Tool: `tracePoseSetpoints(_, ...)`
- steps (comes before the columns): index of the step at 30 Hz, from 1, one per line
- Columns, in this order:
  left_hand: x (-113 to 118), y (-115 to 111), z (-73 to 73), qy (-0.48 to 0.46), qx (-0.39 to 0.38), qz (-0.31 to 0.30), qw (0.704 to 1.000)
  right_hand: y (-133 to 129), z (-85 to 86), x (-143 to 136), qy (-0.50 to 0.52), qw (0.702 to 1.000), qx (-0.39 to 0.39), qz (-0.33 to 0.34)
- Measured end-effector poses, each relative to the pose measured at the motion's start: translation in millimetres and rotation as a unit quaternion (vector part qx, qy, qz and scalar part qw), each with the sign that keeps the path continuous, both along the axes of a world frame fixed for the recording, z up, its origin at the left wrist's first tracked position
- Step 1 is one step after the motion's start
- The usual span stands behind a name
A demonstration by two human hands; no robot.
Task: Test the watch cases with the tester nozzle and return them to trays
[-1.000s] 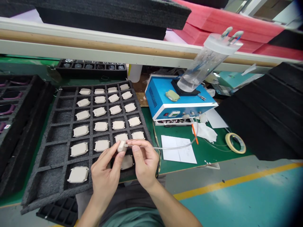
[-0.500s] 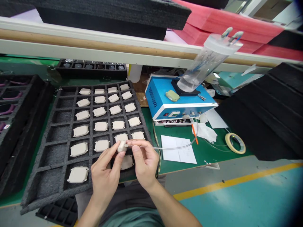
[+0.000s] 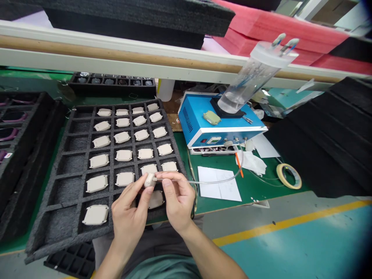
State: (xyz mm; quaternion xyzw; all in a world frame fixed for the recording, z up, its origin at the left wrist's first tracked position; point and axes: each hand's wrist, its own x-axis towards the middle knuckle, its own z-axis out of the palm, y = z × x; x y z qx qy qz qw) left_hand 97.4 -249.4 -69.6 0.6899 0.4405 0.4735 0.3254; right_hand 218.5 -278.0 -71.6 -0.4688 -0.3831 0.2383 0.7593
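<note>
My left hand point(image 3: 130, 207) pinches a beige watch case point(image 3: 149, 180) between thumb and fingers, turned on edge above the front of the foam tray. Closed around the end of a clear thin tube point(image 3: 209, 181), my right hand point(image 3: 178, 197) holds its tip against the side of the case. The tube curves back to a blue machine point(image 3: 197, 112). Below and left of my hands, the dark grey foam tray point(image 3: 55, 166) has beige watch cases such as this one point(image 3: 97, 215) in several compartments; its left column has none.
On the machine stand a clear cylinder point(image 3: 247, 83) with liquid and an olive watch case point(image 3: 212, 117). White paper point(image 3: 219, 184), an orange pen point(image 3: 239, 165), crumpled tissue point(image 3: 252, 162) and a tape roll point(image 3: 288, 176) lie to the right. A shelf edge point(image 3: 116, 58) crosses above; black trays point(image 3: 26, 186) flank the left.
</note>
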Motion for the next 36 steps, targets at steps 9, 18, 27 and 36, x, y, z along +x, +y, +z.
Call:
tracePoseSetpoints(9, -0.1, 0.3, 1.6, -0.001, -0.001, -0.002, 1.0, -0.5, -1.9, -0.1, -0.003, 1.0, -0.005, 0.001)
tracePoseSetpoints(18, 0.8, 0.1, 3.2, 0.002, 0.001, -0.001, 1.0, -0.2, -0.9, -0.3, -0.025, 0.999, -0.02, -0.016)
tracePoseSetpoints(27, 0.5, 0.2, 2.1, 0.003, 0.0, -0.001, 1.0, 0.1, -0.8, 0.0, -0.017, 1.0, -0.01, -0.011)
tracePoseSetpoints(36, 0.3, -0.3, 3.5, 0.003, -0.002, 0.0, 1.0, -0.1, 0.3, -0.3, -0.013, 1.0, -0.008, -0.01)
